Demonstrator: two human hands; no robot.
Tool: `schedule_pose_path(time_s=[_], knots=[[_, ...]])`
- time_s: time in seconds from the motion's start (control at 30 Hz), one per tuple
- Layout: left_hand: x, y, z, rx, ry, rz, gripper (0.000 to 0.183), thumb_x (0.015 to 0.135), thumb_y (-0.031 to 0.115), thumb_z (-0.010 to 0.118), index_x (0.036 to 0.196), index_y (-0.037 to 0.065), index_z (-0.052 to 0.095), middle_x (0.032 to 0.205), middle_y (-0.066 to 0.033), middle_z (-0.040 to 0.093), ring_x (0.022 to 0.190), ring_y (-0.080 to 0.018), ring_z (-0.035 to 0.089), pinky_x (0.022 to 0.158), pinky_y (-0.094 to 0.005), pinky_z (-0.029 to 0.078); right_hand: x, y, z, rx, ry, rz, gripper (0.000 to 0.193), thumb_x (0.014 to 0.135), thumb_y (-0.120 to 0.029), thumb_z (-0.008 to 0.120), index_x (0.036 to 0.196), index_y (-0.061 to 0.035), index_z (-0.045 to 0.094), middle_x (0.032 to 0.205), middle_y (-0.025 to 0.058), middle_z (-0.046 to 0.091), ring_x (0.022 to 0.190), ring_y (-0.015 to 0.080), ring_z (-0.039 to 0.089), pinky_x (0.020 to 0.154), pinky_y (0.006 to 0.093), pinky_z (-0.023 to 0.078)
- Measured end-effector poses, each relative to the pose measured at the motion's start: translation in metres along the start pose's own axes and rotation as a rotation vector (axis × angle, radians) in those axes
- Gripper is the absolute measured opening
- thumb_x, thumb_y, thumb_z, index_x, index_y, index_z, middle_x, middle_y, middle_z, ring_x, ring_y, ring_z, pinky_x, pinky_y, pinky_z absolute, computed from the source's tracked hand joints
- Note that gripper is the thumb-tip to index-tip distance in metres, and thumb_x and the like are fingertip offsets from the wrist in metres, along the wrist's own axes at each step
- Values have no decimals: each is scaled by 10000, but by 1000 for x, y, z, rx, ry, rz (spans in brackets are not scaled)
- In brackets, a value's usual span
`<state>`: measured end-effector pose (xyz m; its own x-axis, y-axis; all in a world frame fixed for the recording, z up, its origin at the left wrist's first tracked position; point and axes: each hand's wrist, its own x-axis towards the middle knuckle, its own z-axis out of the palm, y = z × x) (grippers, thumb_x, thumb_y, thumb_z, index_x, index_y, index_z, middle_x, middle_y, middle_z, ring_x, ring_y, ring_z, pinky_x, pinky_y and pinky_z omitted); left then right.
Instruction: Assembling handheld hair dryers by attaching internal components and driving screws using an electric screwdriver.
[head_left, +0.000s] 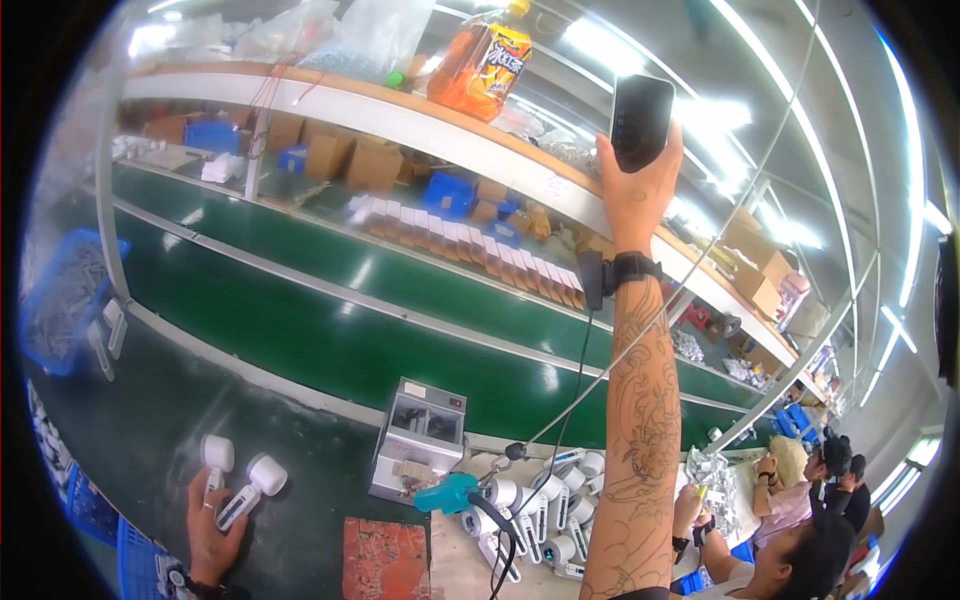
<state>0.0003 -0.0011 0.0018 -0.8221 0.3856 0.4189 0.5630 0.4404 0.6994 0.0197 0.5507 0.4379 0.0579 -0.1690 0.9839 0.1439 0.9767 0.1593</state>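
My right hand (640,195) is raised high in front of me, its fingers closed round a dark smartphone (642,120) held upright at shelf level. Low on the left, my left hand (210,535) rests over the dark green bench with its fingers round the handles of two white round-headed handheld devices (262,478). More such white devices (535,515) lie piled right of the middle. A teal tool (447,494) with a black cable lies against that pile.
A grey metal machine (420,440) stands behind a worn red mat (385,560). Beyond runs a green conveyor (330,290) with a row of small boxes (470,245). An orange drink bottle (480,65) stands on the shelf. Cords hang mid-view. Co-workers (790,530) sit at the right.
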Motion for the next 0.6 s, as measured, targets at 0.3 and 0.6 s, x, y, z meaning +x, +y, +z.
schedule_pose_path(time_s=[0.3, 0.6], knots=[[1, 1, -2, 11, -22, 7, 361, 778, 91, 727, 1116, 40, 610, 1510, -227, 451, 1355, -454, 487, 1112, -494, 413, 11, 1, -12, 8, -101, 174, 895, 789, -372, 842, 1473, 17, 416, 1372, 264, 568, 1257, 420, 565, 1067, 458, 442], [1, 1, 4, 90, -40, 29, 376, 800, 7, 714, 1160, 3, 604, 1498, -260, 461, 1370, -462, 466, 1123, -484, 389, 31, 80, 49, -126, -471, 494, 868, 682, -618, 830, 1103, 124, 667, 1067, 297, 718, 1019, 422, 708, 884, 464, 555]])
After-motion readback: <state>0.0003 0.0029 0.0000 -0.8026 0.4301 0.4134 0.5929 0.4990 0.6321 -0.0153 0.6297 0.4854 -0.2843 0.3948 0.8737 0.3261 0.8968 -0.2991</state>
